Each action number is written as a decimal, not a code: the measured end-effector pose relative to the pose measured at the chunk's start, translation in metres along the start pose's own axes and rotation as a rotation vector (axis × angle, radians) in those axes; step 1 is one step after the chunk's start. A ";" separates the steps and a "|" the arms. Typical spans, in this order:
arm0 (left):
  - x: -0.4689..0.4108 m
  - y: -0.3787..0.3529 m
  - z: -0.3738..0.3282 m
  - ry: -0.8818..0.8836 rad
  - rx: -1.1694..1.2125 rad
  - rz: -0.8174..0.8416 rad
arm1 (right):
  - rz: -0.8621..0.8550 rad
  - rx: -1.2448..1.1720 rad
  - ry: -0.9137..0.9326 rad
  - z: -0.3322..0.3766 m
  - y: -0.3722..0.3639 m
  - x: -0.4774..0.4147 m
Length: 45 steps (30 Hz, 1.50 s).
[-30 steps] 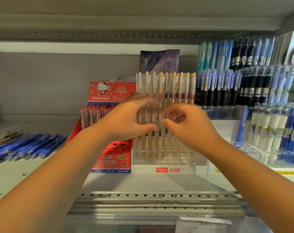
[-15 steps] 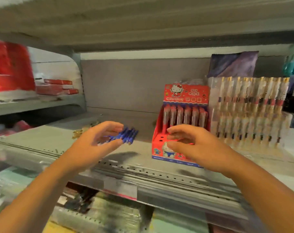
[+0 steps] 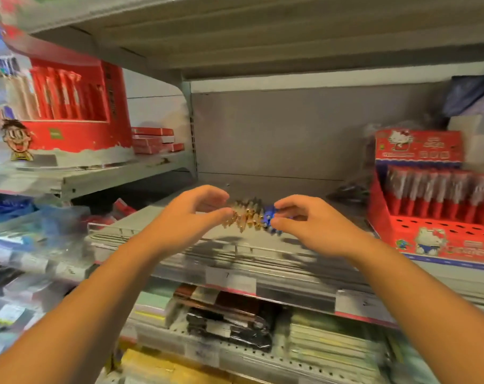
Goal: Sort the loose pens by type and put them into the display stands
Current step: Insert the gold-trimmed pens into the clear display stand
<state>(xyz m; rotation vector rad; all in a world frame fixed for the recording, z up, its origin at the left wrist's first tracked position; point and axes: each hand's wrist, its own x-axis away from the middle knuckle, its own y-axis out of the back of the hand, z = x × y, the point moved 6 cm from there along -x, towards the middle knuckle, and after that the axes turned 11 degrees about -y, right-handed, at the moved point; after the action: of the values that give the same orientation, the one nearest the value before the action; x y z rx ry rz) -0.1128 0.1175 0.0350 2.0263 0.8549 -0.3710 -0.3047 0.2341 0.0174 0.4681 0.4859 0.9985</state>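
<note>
A pile of loose clear pens with gold tips point(image 3: 245, 217) lies on the grey shelf point(image 3: 235, 245), with loose blue pens point(image 3: 269, 217) at its right end. My left hand point(image 3: 192, 217) reaches to the pile's left end, fingers curved apart, thumb tip at the gold-tipped pens. From the other side, my right hand point(image 3: 304, 225) has its fingers and thumb spread around the ends of the blue pens. Neither hand plainly grips a pen. A red Hello Kitty display stand point(image 3: 434, 234) with a back row of red pens stands at the right. The view is motion-blurred.
A large red display box point(image 3: 77, 106) and small red boxes point(image 3: 155, 139) sit on a higher shelf at left. Dark pens point(image 3: 349, 192) lie near the back wall. Notebooks and packets point(image 3: 235, 322) fill the shelf below. The shelf's front rail runs under my wrists.
My view has swung left, away from the clear and blue stands. Both hands left the clear stand and moved to the loose pile, now bracketing it from both sides.
</note>
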 end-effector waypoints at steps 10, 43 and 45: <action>-0.047 0.001 0.054 0.103 -0.055 0.131 | 0.001 0.261 -0.057 0.029 -0.036 -0.068; -0.188 -0.090 0.187 0.779 -0.055 0.700 | 0.287 0.742 -0.324 -0.009 -0.048 -0.215; -0.189 -0.088 0.190 0.743 -0.074 0.702 | 0.267 0.735 -0.291 -0.008 -0.049 -0.213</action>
<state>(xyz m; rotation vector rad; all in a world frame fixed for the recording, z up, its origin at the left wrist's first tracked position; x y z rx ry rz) -0.2986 -0.0869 -0.0237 2.2488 0.4881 0.8320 -0.3732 0.0268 0.0190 1.3456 0.5274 0.9636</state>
